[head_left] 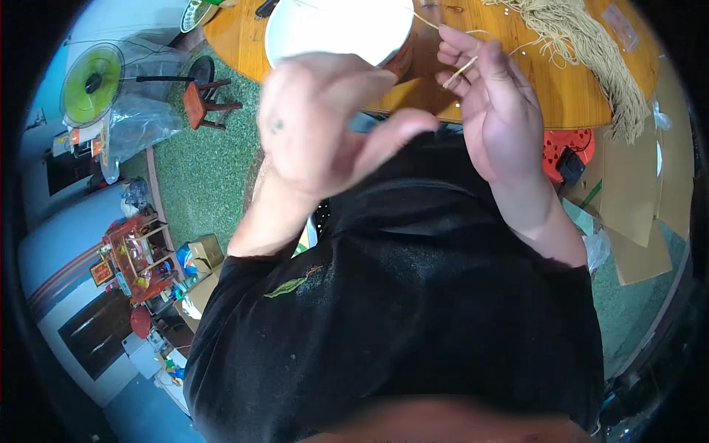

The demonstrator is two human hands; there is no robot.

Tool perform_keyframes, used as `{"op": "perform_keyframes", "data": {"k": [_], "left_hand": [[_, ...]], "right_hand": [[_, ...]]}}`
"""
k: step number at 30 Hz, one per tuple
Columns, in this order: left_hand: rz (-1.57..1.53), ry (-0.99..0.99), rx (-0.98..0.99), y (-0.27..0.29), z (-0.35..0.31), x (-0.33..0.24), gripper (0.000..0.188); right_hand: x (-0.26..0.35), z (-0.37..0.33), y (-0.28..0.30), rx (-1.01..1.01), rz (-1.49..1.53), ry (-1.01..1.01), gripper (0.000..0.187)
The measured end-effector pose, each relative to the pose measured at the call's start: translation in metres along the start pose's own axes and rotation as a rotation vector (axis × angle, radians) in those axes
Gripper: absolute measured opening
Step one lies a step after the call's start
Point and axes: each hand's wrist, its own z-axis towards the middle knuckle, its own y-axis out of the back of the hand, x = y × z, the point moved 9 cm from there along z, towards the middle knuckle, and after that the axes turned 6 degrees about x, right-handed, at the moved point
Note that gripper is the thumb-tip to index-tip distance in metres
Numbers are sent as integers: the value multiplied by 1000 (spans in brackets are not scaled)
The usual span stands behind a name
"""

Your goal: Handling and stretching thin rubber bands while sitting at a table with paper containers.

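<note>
Over the near edge of the wooden table, my right hand [504, 111] pinches a thin beige string [461, 72] between thumb and fingers. Part of that string runs left toward the white round basin [336, 33], and another strand trails right toward a bundle of beige strings [591, 52] lying on the table. My left hand [314, 122] is raised in front of the basin, slightly blurred. Its thumb and forefinger are spread apart with nothing seen between them; its other fingers are mostly hidden behind the hand.
The round wooden table [425, 96] spans the top. A red stool [198, 105] and a green fan [92, 83] stand to the left. Cardboard sheets [628, 192] and a red patterned seat [567, 151] are at right. A green leaf [286, 286] clings to my black shirt.
</note>
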Motion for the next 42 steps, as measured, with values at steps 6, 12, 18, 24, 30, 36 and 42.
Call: {"op": "perform_keyframes", "data": {"k": [6,12,18,24,30,36,42], "left_hand": [[-204,191,61,-37,0,-2,45],[-245,217,84,-38,-4,-3,25],[-294,295,222,-40,-19,-5,27],[-273,289,241,-41,-27,-7,23],[-314,372,320,-41,-30,0,27],[-277,372,342,-40,-33,3,20],[-314,338,274,-33,-31,12,18]], "right_hand": [[-3,-9,-18,117,133,-39,48],[-4,-14,-22,116,94,-104,43],[18,-42,21,-192,-434,212,26],[3,-36,-18,229,-557,-10,32],[20,-34,-30,213,-838,359,22],[28,-35,-43,262,-1039,507,13],[35,-30,-49,252,-975,481,12]]}}
